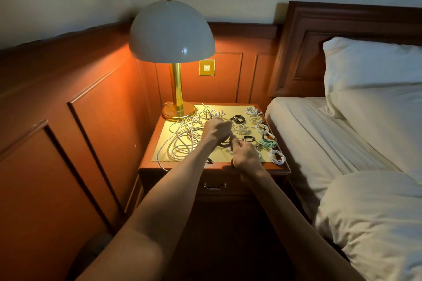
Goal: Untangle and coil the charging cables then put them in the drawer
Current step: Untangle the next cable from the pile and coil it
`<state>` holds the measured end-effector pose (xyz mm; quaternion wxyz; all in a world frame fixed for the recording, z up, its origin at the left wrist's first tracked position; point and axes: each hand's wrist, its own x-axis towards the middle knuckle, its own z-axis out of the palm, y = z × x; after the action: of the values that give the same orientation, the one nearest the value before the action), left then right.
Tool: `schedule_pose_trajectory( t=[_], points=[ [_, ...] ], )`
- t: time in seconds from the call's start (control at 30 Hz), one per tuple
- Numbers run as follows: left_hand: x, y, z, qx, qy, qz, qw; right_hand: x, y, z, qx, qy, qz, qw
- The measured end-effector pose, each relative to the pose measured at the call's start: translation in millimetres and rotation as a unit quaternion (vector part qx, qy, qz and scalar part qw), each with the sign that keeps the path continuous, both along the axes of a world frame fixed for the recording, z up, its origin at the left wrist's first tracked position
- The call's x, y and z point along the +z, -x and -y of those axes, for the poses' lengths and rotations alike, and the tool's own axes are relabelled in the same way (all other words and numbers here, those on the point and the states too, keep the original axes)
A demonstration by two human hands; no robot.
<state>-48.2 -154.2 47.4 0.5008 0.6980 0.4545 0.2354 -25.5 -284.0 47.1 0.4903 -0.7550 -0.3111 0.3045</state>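
Note:
A tangle of white charging cables (185, 137) sprawls over the left half of the nightstand top (228, 107). Several coiled cables lie along its right side: white coils (277, 156), a mint green one (267, 143) and black ones (237, 118). My left hand (215, 130) is curled over a dark cable loop (225, 143) at the middle of the top. My right hand (245, 155) sits just in front of it and pinches a cable; which cable, I cannot make out. The drawer (213, 186) below is closed.
A brass lamp (177, 89) with a white dome shade stands at the back left of the nightstand. Wood panelling runs along the left and rear walls. The bed (331, 143) with pillows lies close on the right.

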Motion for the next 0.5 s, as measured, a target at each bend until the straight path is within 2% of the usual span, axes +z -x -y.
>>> schedule_pose_trajectory(
  t=[0.07,0.17,0.23,0.5],
  points=[
    [2,0,0,0.007,-0.01,0.007,1.0,-2,0,-3,-0.012,-0.009,-0.04,0.999],
    [5,1,-1,0.024,-0.011,0.019,0.999,3,5,-3,-0.026,-0.049,-0.159,0.986],
    [5,2,-3,0.028,-0.014,0.017,0.999,7,10,-4,-0.023,-0.058,-0.196,0.979],
    [4,12,-8,0.027,-0.003,0.011,1.0,-5,9,-12,0.006,-0.055,-0.164,0.985]
  ],
)
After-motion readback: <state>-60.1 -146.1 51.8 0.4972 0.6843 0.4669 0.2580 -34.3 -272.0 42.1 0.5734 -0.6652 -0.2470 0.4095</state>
